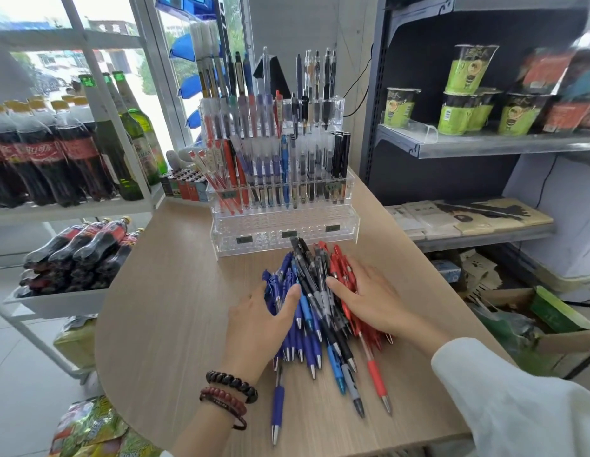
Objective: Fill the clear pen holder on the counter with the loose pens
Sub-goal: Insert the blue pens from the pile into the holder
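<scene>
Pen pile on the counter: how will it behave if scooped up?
The pens look smooth and round, so they'd likely roll and slip apart. They lie crossed, so a scooped bunch probably splays. Each looks stiff and light.

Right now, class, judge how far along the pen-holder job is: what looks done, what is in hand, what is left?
Done: the two back tiers of the clear pen holder already hold pens. In hand: the left hand and right hand rest on the pile of loose pens; none is lifted clear. Left: the whole pile on the counter must go in, and the front tier is empty.
</scene>
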